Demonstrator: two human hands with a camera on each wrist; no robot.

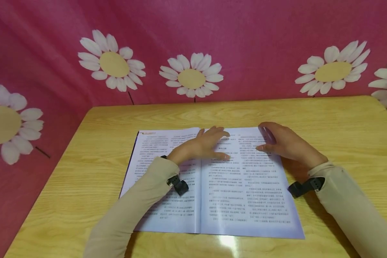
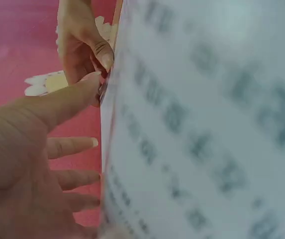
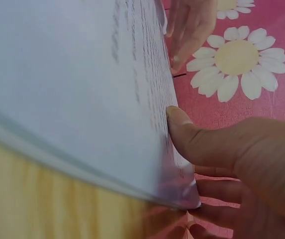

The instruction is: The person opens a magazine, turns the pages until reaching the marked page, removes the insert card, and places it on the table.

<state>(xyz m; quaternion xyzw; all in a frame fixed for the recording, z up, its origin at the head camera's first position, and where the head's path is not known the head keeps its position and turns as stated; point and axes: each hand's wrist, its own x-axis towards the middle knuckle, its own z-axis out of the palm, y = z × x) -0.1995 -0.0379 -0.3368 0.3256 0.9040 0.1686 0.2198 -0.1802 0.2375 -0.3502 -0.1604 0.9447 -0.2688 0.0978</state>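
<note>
An open magazine (image 1: 225, 200) with printed pages lies on the wooden table. My left hand (image 1: 203, 145) is over the upper middle of it, just right of the spine, fingers spread and holding nothing. In the left wrist view, that hand's thumb and fingers (image 2: 72, 148) reach to the page's edge. My right hand (image 1: 285, 143) is at the top right corner of the right-hand page (image 3: 72, 89). Its thumb (image 3: 202, 142) lies on the printed face, and its fingers (image 3: 219, 191) curl round the corner, which looks bent and shaded between them.
The wooden table (image 1: 67, 179) reaches to a pink cloth (image 1: 245, 36) with large white daisies behind it. Black bands (image 1: 309, 186) with small cameras sit on both wrists over pale sleeves (image 1: 351, 200). Light glares off the table below the magazine.
</note>
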